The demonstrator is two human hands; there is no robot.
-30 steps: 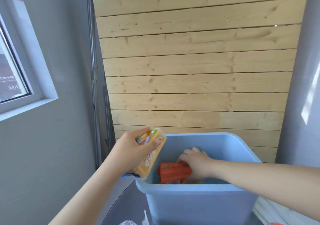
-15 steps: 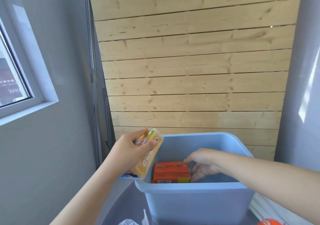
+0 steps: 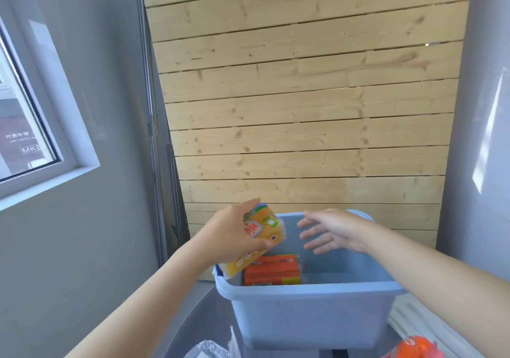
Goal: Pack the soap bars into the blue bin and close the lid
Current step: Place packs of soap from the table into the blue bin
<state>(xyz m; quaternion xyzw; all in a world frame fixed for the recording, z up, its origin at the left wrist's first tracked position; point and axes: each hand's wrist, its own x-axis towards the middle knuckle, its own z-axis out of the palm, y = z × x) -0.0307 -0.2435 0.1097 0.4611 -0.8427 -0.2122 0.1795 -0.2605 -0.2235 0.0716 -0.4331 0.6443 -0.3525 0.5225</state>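
A light blue bin (image 3: 306,316) stands open in front of me, no lid in sight. Inside it, against the left wall, lies an orange soap pack (image 3: 271,270). My left hand (image 3: 234,233) grips a yellow soap pack (image 3: 258,236), tilted, over the bin's left rim. My right hand (image 3: 331,230) hovers above the bin's opening, fingers spread and pointing left, holding nothing.
A wooden plank wall rises behind the bin. A grey wall with a window is on the left, another grey wall on the right. An orange wrapped pack (image 3: 414,346) shows at the bottom right and clear plastic wrap (image 3: 209,349) at the bottom edge.
My right hand let go of the orange soap pack inside the bin and rose out with fingers spread. My left hand brought the yellow pack slightly right over the rim.
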